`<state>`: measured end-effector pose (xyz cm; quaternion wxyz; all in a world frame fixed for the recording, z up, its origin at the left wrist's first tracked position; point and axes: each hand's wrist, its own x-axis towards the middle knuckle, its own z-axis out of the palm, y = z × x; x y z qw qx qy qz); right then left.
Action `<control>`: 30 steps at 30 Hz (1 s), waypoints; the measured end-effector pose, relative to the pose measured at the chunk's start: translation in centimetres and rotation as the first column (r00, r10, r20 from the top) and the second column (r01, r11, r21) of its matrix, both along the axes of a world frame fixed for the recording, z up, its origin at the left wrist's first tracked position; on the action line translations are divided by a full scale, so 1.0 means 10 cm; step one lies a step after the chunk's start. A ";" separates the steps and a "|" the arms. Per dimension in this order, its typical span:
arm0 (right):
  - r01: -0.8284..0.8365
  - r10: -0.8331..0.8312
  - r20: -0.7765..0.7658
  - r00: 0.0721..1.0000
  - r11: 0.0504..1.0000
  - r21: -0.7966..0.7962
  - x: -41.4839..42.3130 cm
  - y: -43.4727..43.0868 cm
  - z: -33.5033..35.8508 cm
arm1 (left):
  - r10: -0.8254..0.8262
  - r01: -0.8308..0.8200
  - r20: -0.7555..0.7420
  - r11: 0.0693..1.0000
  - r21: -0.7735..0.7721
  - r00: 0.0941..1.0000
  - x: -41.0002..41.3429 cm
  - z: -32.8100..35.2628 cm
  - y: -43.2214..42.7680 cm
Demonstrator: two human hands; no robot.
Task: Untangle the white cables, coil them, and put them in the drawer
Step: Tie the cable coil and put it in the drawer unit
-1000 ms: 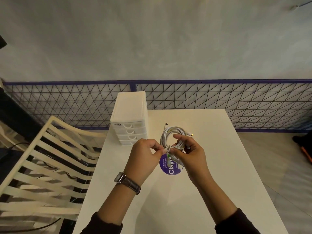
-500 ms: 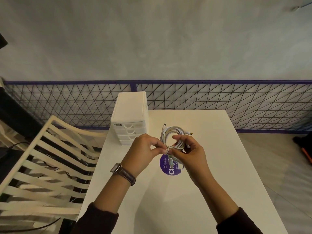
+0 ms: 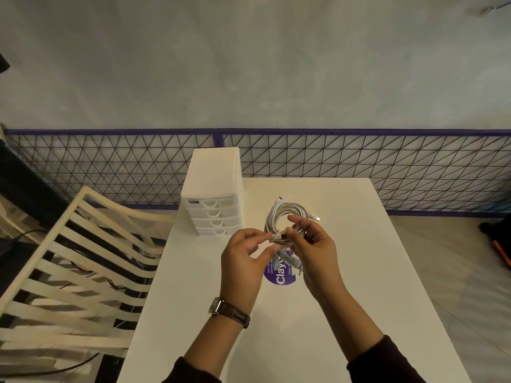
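- Right hand (image 3: 312, 247) grips a coiled bundle of white cables (image 3: 282, 217) above the white rectangular tabletop (image 3: 345, 272), fingers closed around the coil's lower right side; coil loop stands up above the fingers.
- Left hand (image 3: 243, 258) pinches a short white cable end (image 3: 276, 238) at the coil's lower left, thumb and forefinger closed on it; the other fingers are loosely curled.
- The two hands sit close together, both on the same bundle, fingertips nearly touching.
- One white plug end (image 3: 316, 217) sticks out to the right of the coil, another pokes out at the top.
- Loose cable strands hang below the right hand, over a round purple sticker with white lettering (image 3: 280, 277) on the table.
- White plastic four-drawer desktop organiser (image 3: 213, 189) stands at the table's far left corner, left of the coil and apart from it.
- All four drawers are pushed in; fronts are semi-clear but the contents cannot be made out.
- Dark-strapped wristwatch (image 3: 229, 312) on the left wrist; dark sleeves on both forearms.
- Cream slatted chair (image 3: 69, 261) stands left of the table.
- Black wire-mesh fence with a purple top rail (image 3: 359, 161) runs behind the table, with a grey wall above it.
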<state>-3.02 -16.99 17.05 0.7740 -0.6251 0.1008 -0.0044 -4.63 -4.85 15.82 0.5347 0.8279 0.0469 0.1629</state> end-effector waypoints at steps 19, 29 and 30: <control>0.023 -0.021 -0.036 0.999 0.998 0.054 -0.07 -0.02 -0.09 | 0.003 -0.011 0.102 0.996 0.086 0.995 -0.05 -0.07 -0.15; 0.053 -0.055 0.005 0.998 0.988 0.143 -0.12 -0.04 -0.14 | -0.256 0.110 -0.199 0.830 -0.547 0.946 -0.11 -0.19 -0.26; 0.063 -0.063 -0.004 0.998 0.986 0.152 -0.13 -0.06 -0.17 | -0.278 0.121 -0.206 0.821 -0.558 0.938 -0.12 -0.22 -0.26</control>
